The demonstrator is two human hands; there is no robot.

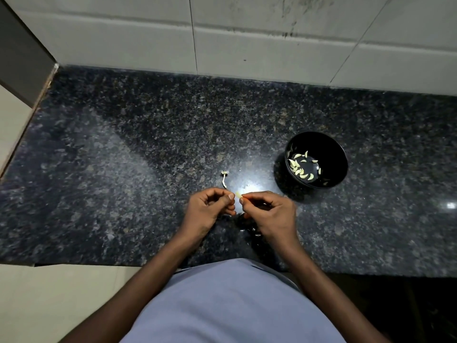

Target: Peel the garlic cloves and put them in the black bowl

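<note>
- Dark speckled stone bench [148, 144] with pale wall tiles [247, 33] behind it, and a bright glare spot on the stone just past the hands.
- Both hands are up over the bench, close together, fingertips nearly meeting.
- Left hand [210, 209] has its fingers curled in, thumb and forefinger pressed together at the tip; can't really tell if it's got any peel in that grip, too small to make out.
- Right hand [269, 211] is pinching a garlic clove [238, 194] between thumb and forefinger.
- That clove is pale yellow and sticks out of the right fingertips toward the left hand, long axis running roughly left-right and tilted a bit up and away from the person.
- Black bowl [338, 154] sits upright on the bench, off to the right and further back than the hands, well apart from them.
- Inside it: a bunch of peeled cloves [300, 169], mostly piled on the left side of the bottom.
- Little dried garlic stem [224, 179] lies on the bench just beyond the left hand.
- Some bits of peel [257, 234] lie on the stone under the right wrist.
</note>
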